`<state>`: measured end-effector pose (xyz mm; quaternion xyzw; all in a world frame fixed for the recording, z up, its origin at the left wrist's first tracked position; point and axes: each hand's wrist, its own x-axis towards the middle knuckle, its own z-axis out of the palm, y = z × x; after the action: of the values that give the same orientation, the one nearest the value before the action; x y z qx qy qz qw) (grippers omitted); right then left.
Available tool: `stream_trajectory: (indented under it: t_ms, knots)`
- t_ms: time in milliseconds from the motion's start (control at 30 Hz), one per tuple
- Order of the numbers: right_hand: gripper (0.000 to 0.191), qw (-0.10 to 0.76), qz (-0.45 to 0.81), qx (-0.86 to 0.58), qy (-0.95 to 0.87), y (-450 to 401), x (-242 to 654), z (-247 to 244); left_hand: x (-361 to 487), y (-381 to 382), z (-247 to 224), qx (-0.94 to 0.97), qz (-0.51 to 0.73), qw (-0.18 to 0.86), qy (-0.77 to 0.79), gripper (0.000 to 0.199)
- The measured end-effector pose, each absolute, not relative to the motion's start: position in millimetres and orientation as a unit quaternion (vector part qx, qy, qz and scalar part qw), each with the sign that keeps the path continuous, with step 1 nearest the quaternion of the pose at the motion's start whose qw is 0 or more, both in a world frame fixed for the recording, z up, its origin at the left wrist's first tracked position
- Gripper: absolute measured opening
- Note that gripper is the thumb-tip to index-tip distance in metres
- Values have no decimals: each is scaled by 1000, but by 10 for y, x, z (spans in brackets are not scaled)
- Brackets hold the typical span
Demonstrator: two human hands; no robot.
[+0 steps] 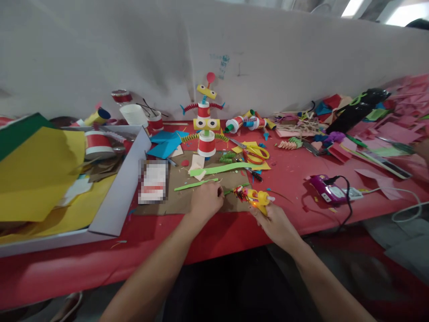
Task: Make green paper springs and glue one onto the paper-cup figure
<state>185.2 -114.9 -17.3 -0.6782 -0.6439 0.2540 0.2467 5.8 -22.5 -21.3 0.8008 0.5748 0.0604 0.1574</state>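
Observation:
My right hand [275, 223] is wrapped round the handle of a yellow glue gun [259, 197], with a small orange light on its side. The nozzle end points left, toward my left hand [207, 200]. That hand's fingers are curled in a pinch, and a thin green paper strip [228, 192] sticks out from them near the nozzle. Just beyond lie a light green paper strip [192, 184] and a longer, wider green strip [224, 169] on a brown cardboard sheet [174, 203].
Paper-cup figures [206, 143] stand behind the cardboard. Orange-handled scissors [253, 156] and blue paper [167, 145] lie near them. At left is a white box [115, 197] with yellow sheets [43, 174]. A purple power strip [326, 190] with cords sits right; a black bottle [355, 109] lies behind.

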Motion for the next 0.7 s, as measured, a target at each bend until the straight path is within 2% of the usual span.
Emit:
stream_trajectory:
  t_ms: [367, 700]
  knots:
    - [35, 216, 144, -728, -634, -1072, 2036, -272, 58, -228, -190, 803, 55, 152, 574, 19]
    - [36, 203, 138, -743, -622, -1092, 2024, -256, 50, -212, -193, 802, 56, 167, 571, 18]
